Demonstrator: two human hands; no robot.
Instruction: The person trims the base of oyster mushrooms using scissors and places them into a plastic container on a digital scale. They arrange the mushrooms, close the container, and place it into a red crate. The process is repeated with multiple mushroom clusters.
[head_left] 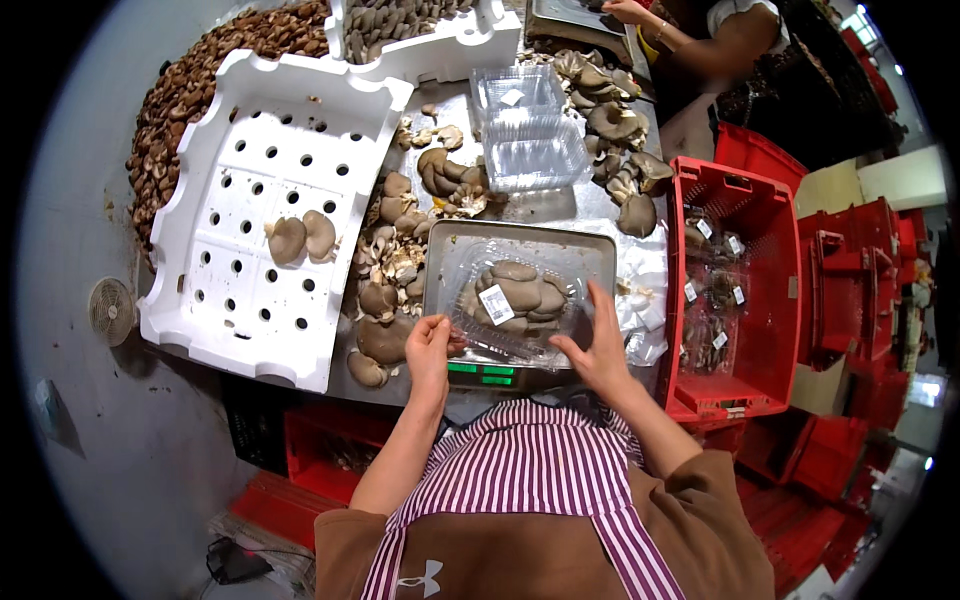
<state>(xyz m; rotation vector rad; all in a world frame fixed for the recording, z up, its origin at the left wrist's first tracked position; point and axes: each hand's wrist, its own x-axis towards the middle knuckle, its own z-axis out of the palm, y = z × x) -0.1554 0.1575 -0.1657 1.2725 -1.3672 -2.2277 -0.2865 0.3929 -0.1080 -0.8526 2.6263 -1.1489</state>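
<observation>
A clear plastic clamshell box (478, 335) of grey oyster mushrooms (540, 298) rests on a metal tray (437, 240). A white label (496, 304) is visible on it. The tray sits on a scale with a lit green display (480, 374). My left hand (430, 350) has its fingers curled, pinching the box's near left corner. Around the right side of the box, my right hand (602, 350) is spread, thumb at the near edge and fingers pointing away. Whether the right fingertips touch the plastic is hard to see.
Loose oyster mushrooms (382, 340) lie left of the tray. A white perforated crate (262, 190) holds a few mushrooms. Stacked empty clamshells (535, 160) stand beyond the tray. Packed boxes fill part of a red crate (735, 395) at right. Another person's arm (680, 40) reaches in at far right.
</observation>
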